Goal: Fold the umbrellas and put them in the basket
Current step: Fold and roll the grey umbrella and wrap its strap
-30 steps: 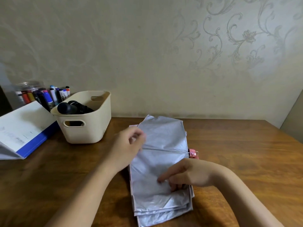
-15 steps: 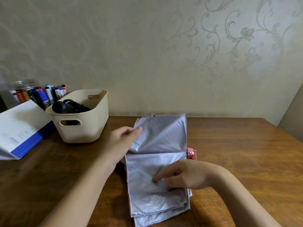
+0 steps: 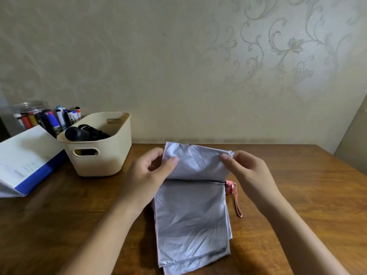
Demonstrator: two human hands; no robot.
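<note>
Silver umbrella (image 3: 190,215) sits mid-table (image 3: 297,195) by the back edge, with the basket (image 3: 103,155) near the left. My left hand (image 3: 147,175) and right hand (image 3: 248,171) each pinch a corner of its raised flap.

Silver umbrella (image 3: 190,215): collapsed, canopy pressed into flat stacked panels, lying between the two forearms. Far panel lifted off the rest, pinched at its left corner by the left hand (image 3: 147,175) and at its right corner by the right hand (image 3: 248,171). Pink handle (image 3: 230,187) poking out just below the right hand (strap (image 3: 238,207) trailing beside it). Cream basket (image 3: 103,161) upright, left of the left hand, near but apart. Folded black umbrella (image 3: 79,133) lying inside, rounded end at the rim.
</note>
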